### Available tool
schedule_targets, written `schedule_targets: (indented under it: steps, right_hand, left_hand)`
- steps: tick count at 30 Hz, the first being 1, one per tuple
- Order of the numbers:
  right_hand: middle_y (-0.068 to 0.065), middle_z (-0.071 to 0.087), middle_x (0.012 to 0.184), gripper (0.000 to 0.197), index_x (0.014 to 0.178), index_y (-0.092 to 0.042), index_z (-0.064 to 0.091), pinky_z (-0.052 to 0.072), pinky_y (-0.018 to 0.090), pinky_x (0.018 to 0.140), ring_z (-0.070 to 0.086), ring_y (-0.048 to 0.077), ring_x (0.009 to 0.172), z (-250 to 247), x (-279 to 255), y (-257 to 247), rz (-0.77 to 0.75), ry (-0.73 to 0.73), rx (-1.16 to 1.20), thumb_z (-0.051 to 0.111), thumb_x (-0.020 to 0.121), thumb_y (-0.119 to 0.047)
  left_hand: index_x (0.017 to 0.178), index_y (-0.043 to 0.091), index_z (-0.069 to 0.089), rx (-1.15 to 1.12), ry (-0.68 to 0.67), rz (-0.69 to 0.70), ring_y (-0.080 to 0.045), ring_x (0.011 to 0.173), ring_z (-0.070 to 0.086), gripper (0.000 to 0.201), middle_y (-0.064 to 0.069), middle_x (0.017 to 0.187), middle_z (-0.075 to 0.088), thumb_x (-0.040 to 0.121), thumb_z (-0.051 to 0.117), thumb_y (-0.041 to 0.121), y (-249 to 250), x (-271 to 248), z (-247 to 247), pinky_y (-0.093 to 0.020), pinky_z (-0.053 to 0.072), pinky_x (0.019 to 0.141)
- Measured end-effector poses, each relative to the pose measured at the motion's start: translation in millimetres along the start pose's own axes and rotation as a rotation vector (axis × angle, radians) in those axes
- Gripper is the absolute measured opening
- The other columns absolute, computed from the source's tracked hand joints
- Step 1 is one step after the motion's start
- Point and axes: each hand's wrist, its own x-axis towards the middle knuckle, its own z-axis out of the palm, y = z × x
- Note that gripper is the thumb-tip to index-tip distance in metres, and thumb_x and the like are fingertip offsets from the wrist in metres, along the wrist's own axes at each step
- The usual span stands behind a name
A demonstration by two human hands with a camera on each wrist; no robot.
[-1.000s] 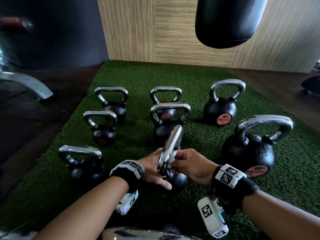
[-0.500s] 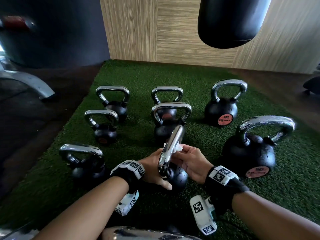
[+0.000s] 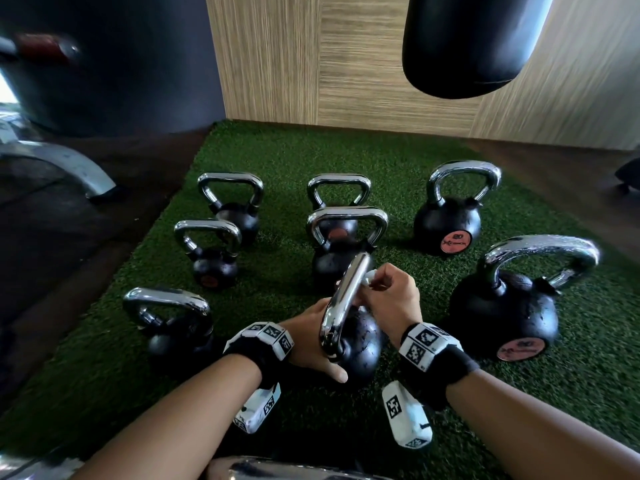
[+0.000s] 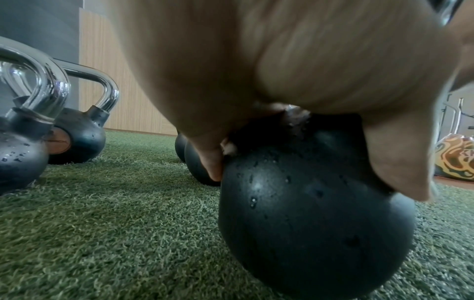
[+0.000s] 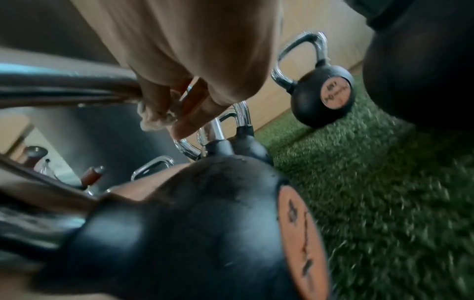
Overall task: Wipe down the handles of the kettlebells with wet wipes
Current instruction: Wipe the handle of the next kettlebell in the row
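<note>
A black kettlebell (image 3: 362, 348) with a chrome handle (image 3: 341, 299) stands on the green turf just in front of me, its handle edge-on to me. My left hand (image 3: 311, 344) grips it low down. In the left wrist view the fingers (image 4: 210, 158) and thumb curve round the top of the black ball (image 4: 315, 223). My right hand (image 3: 381, 285) pinches a crumpled white wipe (image 3: 369, 277) against the far upper part of the handle. The right wrist view shows the wipe (image 5: 156, 115) bunched under the fingertips on the chrome bar (image 5: 64, 87).
Several other chrome-handled kettlebells stand on the turf mat (image 3: 277, 161): a big one (image 3: 502, 313) close on the right, one (image 3: 173, 327) close on the left, more behind. A black punch bag (image 3: 467, 43) hangs overhead. Another chrome handle (image 3: 277, 471) lies at the bottom edge.
My right hand has slid along the handle away from me, towards its far end, and the white wipe has come into sight. The left hand has stayed on the kettlebell.
</note>
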Motion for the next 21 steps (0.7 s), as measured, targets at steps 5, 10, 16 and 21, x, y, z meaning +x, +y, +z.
schedule_targets:
  steps: [5, 10, 16, 21]
  right_hand:
    - [-0.004, 0.071, 0.056, 0.019, 0.069, -0.018, 0.062, 0.062, 0.043, 0.067, 0.070, 0.015, 0.052, 4, 5, 4, -0.080, 0.062, -0.102, 0.079, 0.077, -0.016]
    - [0.001, 0.070, 0.053, 0.023, 0.067, -0.016, 0.061, 0.061, 0.038, 0.054, 0.070, 0.018, 0.046, 6, 14, 4, -0.024, 0.107, -0.075, 0.079, 0.079, -0.014]
    - [0.013, 0.064, 0.047, 0.024, 0.062, -0.003, 0.058, 0.052, 0.028, 0.037, 0.061, 0.024, 0.035, 15, 19, -5, 0.245, 0.071, 0.144, 0.065, 0.084, 0.003]
    - [0.012, 0.055, 0.038, 0.026, 0.063, -0.001, 0.055, 0.047, 0.026, 0.034, 0.051, 0.020, 0.028, 22, 25, -11, 0.399, 0.029, 0.123, 0.059, 0.089, 0.003]
  left_hand:
    - [0.157, 0.024, 0.027, -0.007, 0.042, -0.026, -0.009, 0.146, 0.018, 0.112, 0.005, 0.160, 0.023, 0.068, 0.092, 0.047, 0, -3, 3, -0.011, 0.007, 0.111]
    - [0.157, 0.019, 0.030, 0.011, 0.022, -0.036, -0.017, 0.151, 0.019, 0.113, -0.002, 0.162, 0.024, 0.067, 0.093, 0.046, 3, -3, 1, -0.020, 0.014, 0.123]
    - [0.156, 0.023, 0.031, -0.072, -0.001, -0.103, -0.017, 0.148, 0.030, 0.114, 0.000, 0.159, 0.029, 0.064, 0.097, 0.037, 4, 1, 0, -0.033, 0.028, 0.124]
    - [0.152, 0.028, 0.039, -0.003, -0.025, -0.064, -0.014, 0.146, 0.033, 0.104, 0.003, 0.157, 0.034, 0.066, 0.094, 0.045, 4, 1, -1, -0.030, 0.031, 0.122]
